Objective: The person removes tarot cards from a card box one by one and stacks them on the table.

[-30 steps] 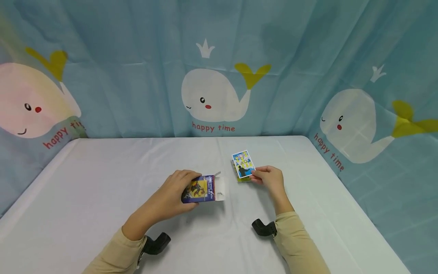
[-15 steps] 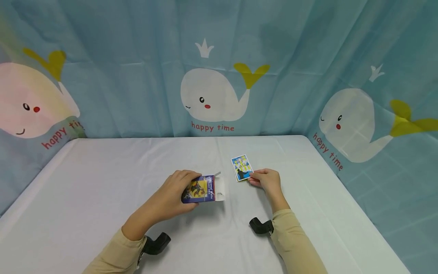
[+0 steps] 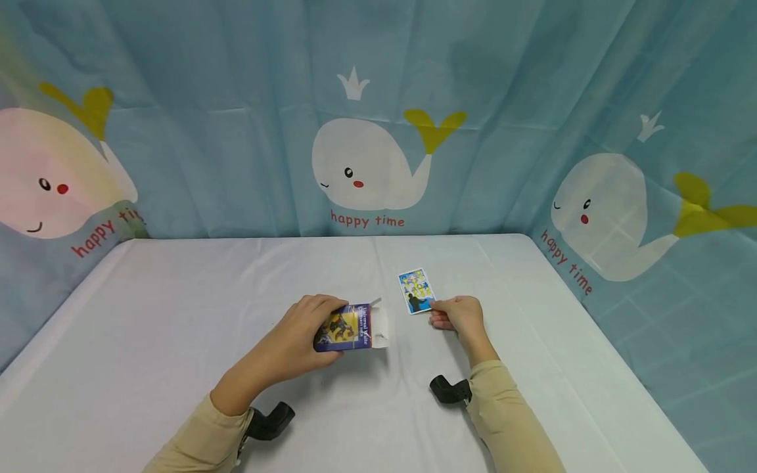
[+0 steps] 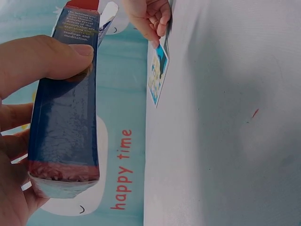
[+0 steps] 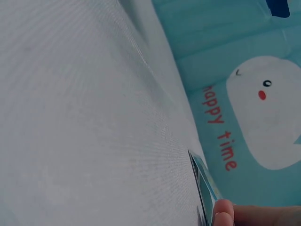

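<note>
My left hand point(image 3: 298, 336) grips a blue-purple card box point(image 3: 344, 326) above the table, its thumb on one narrow side in the left wrist view. The box's end flap point(image 3: 380, 326) stands open towards the right. To the right of it, my right hand point(image 3: 464, 316) pinches the near right corner of a picture card point(image 3: 416, 292), which has a white border, yellow shapes and a dark figure on blue. In the right wrist view the card point(image 5: 205, 183) appears nearly edge-on, with a dark edge beneath it close over the cloth.
A white cloth point(image 3: 177, 315) covers the table. Behind it hangs a blue curtain point(image 3: 236, 164) printed with whales. Black wrist mounts point(image 3: 271, 422) sit below both sleeves.
My right hand has moved slightly left and nearer with the picture card, bringing it down over the yellow-green card below, which is now covered. My left hand and the box have stayed put.
</note>
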The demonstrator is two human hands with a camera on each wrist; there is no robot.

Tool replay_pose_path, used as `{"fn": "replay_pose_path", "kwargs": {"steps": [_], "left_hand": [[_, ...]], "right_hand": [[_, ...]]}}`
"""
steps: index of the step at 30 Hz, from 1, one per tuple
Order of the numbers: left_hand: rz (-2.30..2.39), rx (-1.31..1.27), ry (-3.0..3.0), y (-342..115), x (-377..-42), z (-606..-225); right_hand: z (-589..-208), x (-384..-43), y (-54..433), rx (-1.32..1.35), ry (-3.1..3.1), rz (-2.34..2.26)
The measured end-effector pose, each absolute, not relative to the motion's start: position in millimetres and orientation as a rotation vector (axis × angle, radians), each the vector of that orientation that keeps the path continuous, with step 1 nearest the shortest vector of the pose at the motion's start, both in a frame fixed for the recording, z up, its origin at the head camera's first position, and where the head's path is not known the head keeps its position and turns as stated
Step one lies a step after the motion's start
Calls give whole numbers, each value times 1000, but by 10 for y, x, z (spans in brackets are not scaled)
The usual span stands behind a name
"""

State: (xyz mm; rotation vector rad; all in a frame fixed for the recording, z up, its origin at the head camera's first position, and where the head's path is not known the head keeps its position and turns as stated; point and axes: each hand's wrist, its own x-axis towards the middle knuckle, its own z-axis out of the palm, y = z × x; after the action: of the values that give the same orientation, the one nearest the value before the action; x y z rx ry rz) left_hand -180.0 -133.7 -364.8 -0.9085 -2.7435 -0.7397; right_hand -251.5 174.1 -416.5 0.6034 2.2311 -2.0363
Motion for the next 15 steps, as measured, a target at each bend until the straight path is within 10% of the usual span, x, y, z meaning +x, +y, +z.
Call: {"fn": "replay_pose_path", "kwargs": {"steps": [15], "left_hand": [[-737, -899, -2755, -1330, -1793, -3633]], "right_hand": [[-4173, -2555, 1773, 611, 2272, -1887]]}}
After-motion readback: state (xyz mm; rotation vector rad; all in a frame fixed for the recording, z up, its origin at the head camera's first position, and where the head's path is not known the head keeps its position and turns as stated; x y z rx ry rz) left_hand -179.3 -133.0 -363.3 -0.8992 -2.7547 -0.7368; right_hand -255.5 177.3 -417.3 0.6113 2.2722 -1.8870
